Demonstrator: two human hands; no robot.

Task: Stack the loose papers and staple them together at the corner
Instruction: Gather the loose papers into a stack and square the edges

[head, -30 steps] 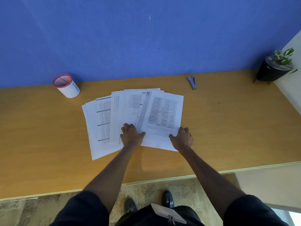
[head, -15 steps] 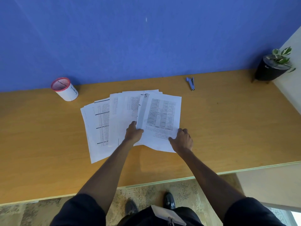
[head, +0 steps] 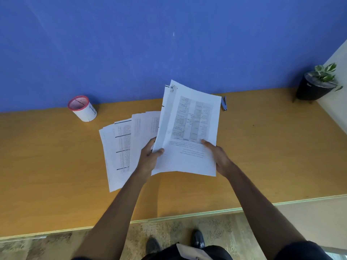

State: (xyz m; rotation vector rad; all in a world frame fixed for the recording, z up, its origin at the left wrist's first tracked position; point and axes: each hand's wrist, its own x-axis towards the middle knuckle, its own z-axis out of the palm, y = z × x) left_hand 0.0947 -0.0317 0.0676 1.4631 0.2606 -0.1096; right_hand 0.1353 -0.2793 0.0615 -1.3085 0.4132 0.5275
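A few printed sheets [head: 189,132] are lifted off the wooden desk [head: 272,156] and tilted up toward me. My left hand [head: 149,158] pinches their lower left edge, and my right hand [head: 218,156] grips the lower right edge. More loose papers [head: 122,147] lie fanned on the desk to the left, partly hidden under the lifted sheets and my left hand. A small blue stapler [head: 224,103] rests near the desk's back edge, just right of the raised sheets.
A white cup with a red rim [head: 82,108] stands at the back left. A black pot with a plant [head: 315,87] sits at the back right corner by a white wall. The blue wall runs behind the desk.
Both hands have taken hold of the right-hand sheets and lifted them off the desk toward me. The left-hand papers stayed flat on the desk.
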